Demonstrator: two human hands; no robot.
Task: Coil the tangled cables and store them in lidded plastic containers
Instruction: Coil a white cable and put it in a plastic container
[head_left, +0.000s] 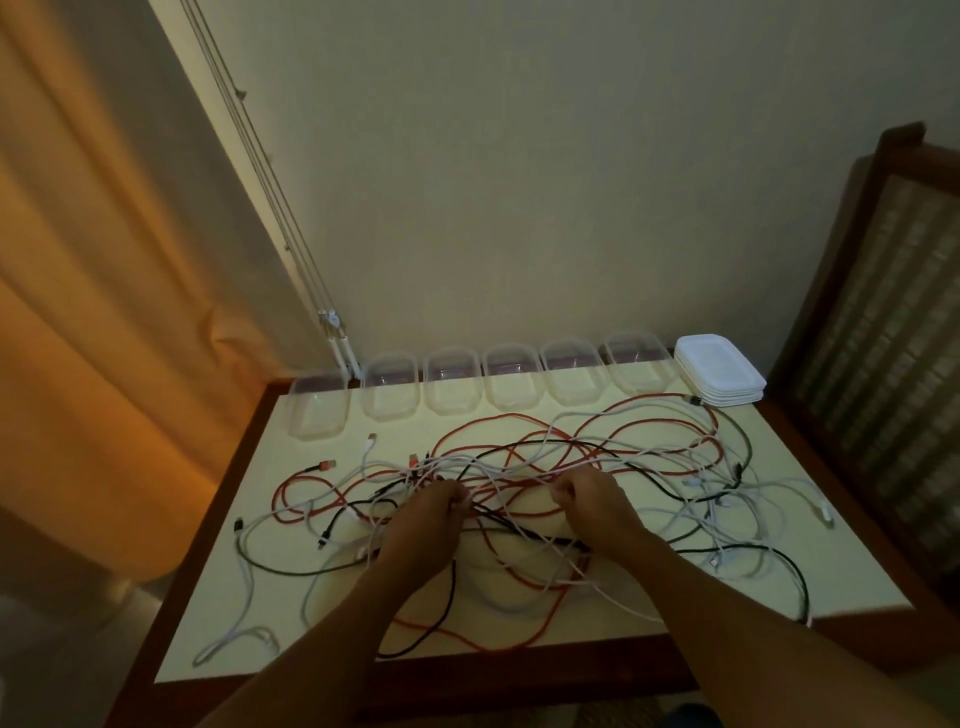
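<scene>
Left grip (436, 512) and right grip (587, 501) are both in the middle of the cables (519, 467), close to each other but not touching. Each has its fingers curled in, clamped on strands of the heap. Which strand each one pinches is too fine to tell.

The head view, the only one, shows the cables spread over most of the tabletop (405, 428). Red, white and dark ones cross and loop over each other, with loose plug ends lying out at the left and right edges. No cable shows a neat coil, and a few loops hang near the front edge.

Six clear containers (511, 379) stand in a row along the back of the tabletop, against the wall. All are open and look empty. White lids (719, 371) sit in a stack at the right end of that row, just beside the last container.

By this showing the task is at its start. The step in hand appears to be working one cable free of the tangle. Coiling, placing in a container and lidding all seem to lie ahead, for every cable.
</scene>
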